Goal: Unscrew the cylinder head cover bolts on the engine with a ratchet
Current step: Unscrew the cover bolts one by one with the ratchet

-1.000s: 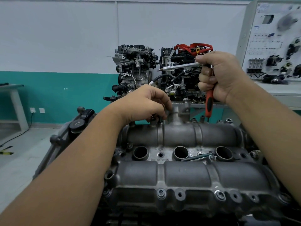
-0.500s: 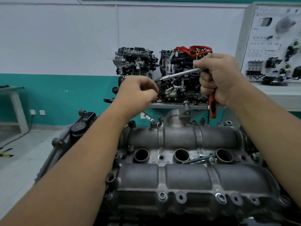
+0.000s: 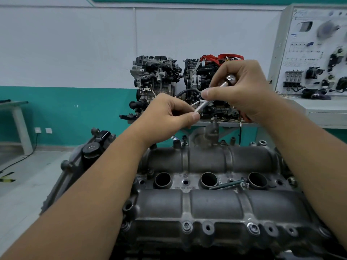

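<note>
Above the grey cast cylinder head cover point(image 3: 206, 207), at 12 o'clock, left hand point(image 3: 169, 113) and right hand point(image 3: 242, 91) both pinch the chrome ratchet point(image 3: 212, 97)

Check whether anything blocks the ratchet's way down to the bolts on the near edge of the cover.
Nothing visible does. The right hand holds the ratchet up above the cover, the left hand pinching its tip. The near-edge bolts sit exposed. A loose bolt lies farther back, off that path.
</note>
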`<state>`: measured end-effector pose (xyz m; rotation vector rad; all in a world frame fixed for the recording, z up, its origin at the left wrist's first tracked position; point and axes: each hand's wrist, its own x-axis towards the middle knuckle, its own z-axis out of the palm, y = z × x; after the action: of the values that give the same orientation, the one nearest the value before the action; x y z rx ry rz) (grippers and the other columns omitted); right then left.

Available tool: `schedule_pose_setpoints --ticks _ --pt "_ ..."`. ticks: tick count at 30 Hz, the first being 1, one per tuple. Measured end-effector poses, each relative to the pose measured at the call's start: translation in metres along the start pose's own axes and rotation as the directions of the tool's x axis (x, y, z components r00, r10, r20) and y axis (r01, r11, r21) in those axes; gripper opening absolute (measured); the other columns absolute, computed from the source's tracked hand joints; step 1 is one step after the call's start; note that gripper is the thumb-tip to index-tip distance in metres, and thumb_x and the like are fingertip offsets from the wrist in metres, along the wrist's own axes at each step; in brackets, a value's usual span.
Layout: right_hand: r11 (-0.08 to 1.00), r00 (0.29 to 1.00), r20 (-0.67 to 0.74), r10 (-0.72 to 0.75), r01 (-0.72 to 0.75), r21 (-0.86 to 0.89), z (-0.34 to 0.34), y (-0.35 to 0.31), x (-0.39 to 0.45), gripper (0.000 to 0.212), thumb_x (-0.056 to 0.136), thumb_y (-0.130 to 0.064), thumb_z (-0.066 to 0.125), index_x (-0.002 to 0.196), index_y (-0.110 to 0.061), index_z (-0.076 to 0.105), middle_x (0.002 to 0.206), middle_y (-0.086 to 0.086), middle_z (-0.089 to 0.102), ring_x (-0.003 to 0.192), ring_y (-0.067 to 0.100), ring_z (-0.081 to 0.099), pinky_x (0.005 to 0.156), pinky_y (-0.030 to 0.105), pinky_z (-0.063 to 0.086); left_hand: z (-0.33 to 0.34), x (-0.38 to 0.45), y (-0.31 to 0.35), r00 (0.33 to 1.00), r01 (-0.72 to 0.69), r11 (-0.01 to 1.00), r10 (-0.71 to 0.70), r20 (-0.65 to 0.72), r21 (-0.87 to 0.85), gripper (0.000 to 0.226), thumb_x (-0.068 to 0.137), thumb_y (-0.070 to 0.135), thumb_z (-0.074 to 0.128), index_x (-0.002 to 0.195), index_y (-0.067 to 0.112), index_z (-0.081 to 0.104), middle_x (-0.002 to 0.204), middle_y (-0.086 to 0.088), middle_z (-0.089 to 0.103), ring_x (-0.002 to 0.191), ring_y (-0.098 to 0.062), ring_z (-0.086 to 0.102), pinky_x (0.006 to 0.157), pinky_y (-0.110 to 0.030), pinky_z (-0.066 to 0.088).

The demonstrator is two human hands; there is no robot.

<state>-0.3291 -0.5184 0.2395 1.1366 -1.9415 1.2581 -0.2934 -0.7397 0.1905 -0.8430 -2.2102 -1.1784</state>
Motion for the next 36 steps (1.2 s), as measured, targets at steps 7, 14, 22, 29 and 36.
schedule_pose_setpoints --ticks 7,14,22,29,36 --pt "0.979 0.998 0.052 -0.038 0.048 -0.198 0.014 -0.012 -0.002 0.032 0.069 -0.025 0.096 0.09 -0.014 0.075 0.07 -0.015 0.065 0.062 0.002 0.055 0.058 0.021 0.047 0.003 -0.002 0.001 0.992 0.054 0.996 -0.061 0.114 0.069 0.021 0.093 0.01 0.072 0.077 0.023 0.067 0.068 -0.005 0.063 0.064 -0.018 0.054 0.064 -0.043 0.049" --pt "0.87 0.873 -0.432 -0.227 -0.018 -0.494 0.016 -0.018 0.003 0.04 0.078 -0.053 0.082 0.087 -0.015 0.074 0.072 -0.002 0.067 0.063 0.008 0.055 0.063 0.025 0.045 0.003 -0.003 0.002 0.997 0.081 0.996 -0.081 -0.014 -0.024 0.015 0.098 0.008 0.067 0.084 0.01 0.064 0.066 -0.003 0.069 0.049 -0.009 0.056 0.047 -0.026 0.048" --pt "0.928 0.939 -0.017 0.344 -0.337 0.158 0.028 -0.018 0.0 0.051 0.102 -0.054 0.051 0.114 -0.008 0.07 0.103 0.009 0.076 0.075 0.026 0.069 0.072 0.043 0.06 0.002 -0.004 0.003 0.999 0.039 0.997 -0.038 0.014 -0.071 0.017 0.098 0.008 0.067 0.084 0.016 0.063 0.073 -0.009 0.074 0.057 -0.014 0.066 0.05 -0.024 0.049" --pt "0.759 0.925 0.068 0.373 -0.347 0.551 0.048 -0.019 -0.003 0.034 0.101 -0.051 0.056 0.114 -0.021 0.066 0.114 0.009 0.077 0.079 0.026 0.072 0.077 0.049 0.061 0.002 -0.006 0.006 1.0 0.003 0.994 0.0 0.028 -0.113 0.015 0.096 0.001 0.067 0.089 0.015 0.065 0.073 0.001 0.072 0.062 -0.004 0.069 0.054 -0.015 0.05" --pt "0.66 0.956 0.071 0.286 -0.25 0.708 0.045 -0.021 -0.005 0.021 0.103 -0.031 0.06 0.112 -0.021 0.075 0.11 0.005 0.075 0.085 0.026 0.071 0.079 0.046 0.06 0.0 -0.007 0.004 1.0 0.001 0.997 -0.001 -0.001 -0.072 0.015 0.094 0.008 0.072 0.09 0.022 0.068 0.08 -0.012 0.077 0.069 -0.016 0.073 0.058 -0.027 0.057"
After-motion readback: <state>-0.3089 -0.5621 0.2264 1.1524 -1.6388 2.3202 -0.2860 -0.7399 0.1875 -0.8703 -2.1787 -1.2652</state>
